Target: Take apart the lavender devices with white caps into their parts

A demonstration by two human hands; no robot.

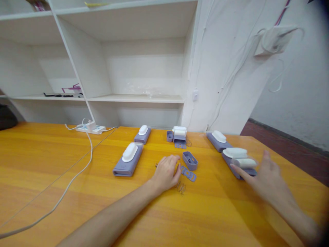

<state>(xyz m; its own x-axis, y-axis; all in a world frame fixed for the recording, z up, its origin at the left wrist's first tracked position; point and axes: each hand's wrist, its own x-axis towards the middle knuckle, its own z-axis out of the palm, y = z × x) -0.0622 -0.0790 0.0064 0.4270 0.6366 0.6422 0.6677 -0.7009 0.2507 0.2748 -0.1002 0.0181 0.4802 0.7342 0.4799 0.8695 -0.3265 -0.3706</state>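
Observation:
My left hand [166,172] rests low over the table, thumb and index finger apart, the other fingers curled under and partly hidden. Just beyond its fingertips lie a purple oval cup [190,161], a flat purple plate with cut-outs [189,174] and a thin wire spring [181,187]. My right hand [269,178], blurred, is spread wide at the right. Its thumb tip reaches the near side of a white cylinder [244,163], which lies on a purple case [231,167] beside a white oval piece [235,152]. I cannot tell whether the thumb touches it.
Purple cases with white oval tops stand at left [128,161], back left [143,134] and back right [218,141]. More purple and white parts [179,135] sit at the back. A power strip [91,128] and white cable [77,175] lie left. White shelves [136,98] rise behind.

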